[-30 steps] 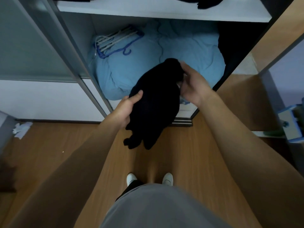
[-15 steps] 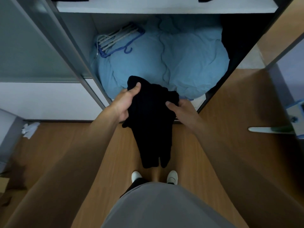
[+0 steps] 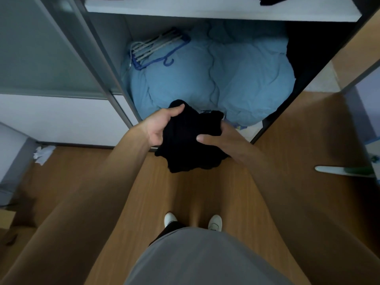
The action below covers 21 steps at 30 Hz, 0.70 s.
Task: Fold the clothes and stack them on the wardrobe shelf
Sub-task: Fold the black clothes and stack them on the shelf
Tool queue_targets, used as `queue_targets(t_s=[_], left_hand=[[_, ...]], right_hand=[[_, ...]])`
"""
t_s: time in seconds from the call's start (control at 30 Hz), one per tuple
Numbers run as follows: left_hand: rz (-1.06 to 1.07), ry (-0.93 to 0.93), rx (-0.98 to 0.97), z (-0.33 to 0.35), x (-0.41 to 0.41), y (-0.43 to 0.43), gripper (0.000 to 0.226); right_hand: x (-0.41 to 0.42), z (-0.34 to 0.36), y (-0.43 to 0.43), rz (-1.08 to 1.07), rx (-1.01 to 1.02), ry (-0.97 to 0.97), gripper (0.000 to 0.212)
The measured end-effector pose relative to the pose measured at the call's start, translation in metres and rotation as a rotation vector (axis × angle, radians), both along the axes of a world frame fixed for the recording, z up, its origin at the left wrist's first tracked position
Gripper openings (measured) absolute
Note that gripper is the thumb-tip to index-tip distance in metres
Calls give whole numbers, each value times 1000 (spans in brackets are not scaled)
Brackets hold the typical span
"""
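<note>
Both hands [image 3: 160, 128] [image 3: 222, 140] — around black garment [image 3: 189, 145].

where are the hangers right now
In the head view, the hangers lie upper left of centre, on the left end of the blue bedding, under the white shelf.

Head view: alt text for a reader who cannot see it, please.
A person's left hand and right hand grip a bunched black garment before an open wardrobe. Inside lie a blue duvet and hangers, under a white shelf.

No readable text or labels anywhere.
</note>
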State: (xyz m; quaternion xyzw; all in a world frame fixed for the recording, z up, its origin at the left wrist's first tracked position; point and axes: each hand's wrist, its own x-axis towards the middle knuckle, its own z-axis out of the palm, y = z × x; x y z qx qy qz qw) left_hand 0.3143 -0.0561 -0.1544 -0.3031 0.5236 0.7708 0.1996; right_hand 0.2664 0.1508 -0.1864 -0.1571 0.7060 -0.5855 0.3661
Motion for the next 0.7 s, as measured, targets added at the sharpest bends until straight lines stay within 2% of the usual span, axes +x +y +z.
queue_targets(t_s=[0.07, 0.17, 0.23, 0.3, 0.37, 0.43, 0.5, 0.53, 0.63, 0.7], left_hand=[[30, 35, 47, 0, 0, -4, 49], [36, 205, 184, -6, 6, -17, 62], [7, 266, 247, -20, 17, -20, 74], [-36, 249, 315, -42, 32, -20, 78], [-88, 240, 310, -56, 45, -12, 67], [-43, 250, 218, -60, 48, -3, 56], [104, 270, 186, -55, 41, 3, 46], [171, 283, 194, -50, 37, 4, 41], [258, 323, 219, -34, 24, 7, 39], [280, 337, 264, -27, 21, 9, 38]], right_hand=[[2, -3, -6, -71, -10, 18, 55], [4, -7, -9, -227, -63, -26, 36], [4, -4, -12, -319, -115, -111, 37], [1, 3, -15, -390, -129, -242, 44], [-3, 14, -17, -425, -80, -368, 50], [-10, 24, -16, -442, -52, -499, 41], [-15, 32, -10, -439, -163, -619, 26], [-16, 34, -5, -454, -254, -659, 30], [-14, 31, 8, -455, -341, -627, 51], [-5, 26, 10, -399, -267, -555, 46]])
